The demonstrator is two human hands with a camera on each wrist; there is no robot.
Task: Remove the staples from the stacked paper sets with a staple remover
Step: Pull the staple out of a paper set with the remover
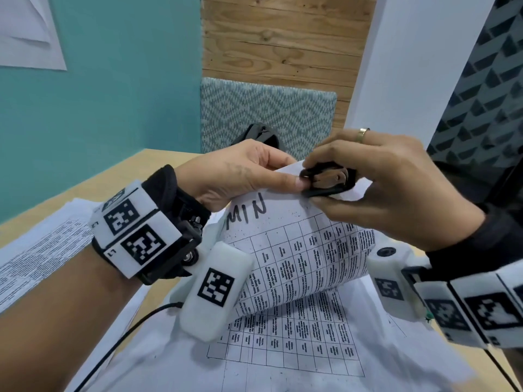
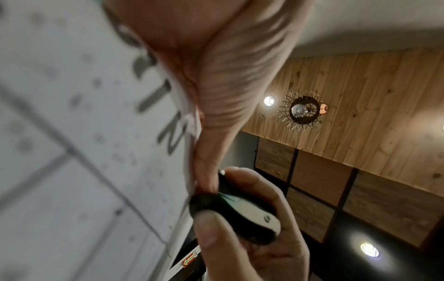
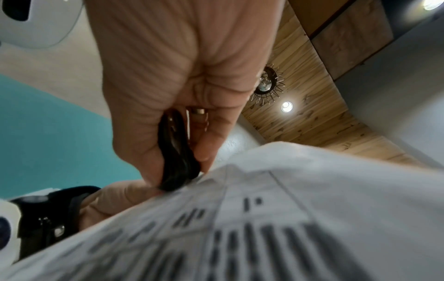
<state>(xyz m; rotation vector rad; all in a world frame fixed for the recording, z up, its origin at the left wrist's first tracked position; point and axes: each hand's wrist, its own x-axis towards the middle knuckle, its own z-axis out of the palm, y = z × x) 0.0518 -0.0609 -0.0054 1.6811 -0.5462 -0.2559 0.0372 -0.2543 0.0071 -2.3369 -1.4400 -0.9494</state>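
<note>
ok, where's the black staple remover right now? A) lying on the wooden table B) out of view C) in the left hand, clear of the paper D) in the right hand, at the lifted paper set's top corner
D: the right hand grips the black staple remover at the top corner of the lifted printed-table paper set, which the left hand pinches beside it.

Black staple remover (image 1: 325, 179) bites the lifted printed paper set's (image 1: 297, 250) top corner.

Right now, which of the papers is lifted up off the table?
The paper set with "MIN" handwritten on top. The left hand pinches its raised corner; the other sheets, like the table-printed sheet below it, lie flat.
</note>
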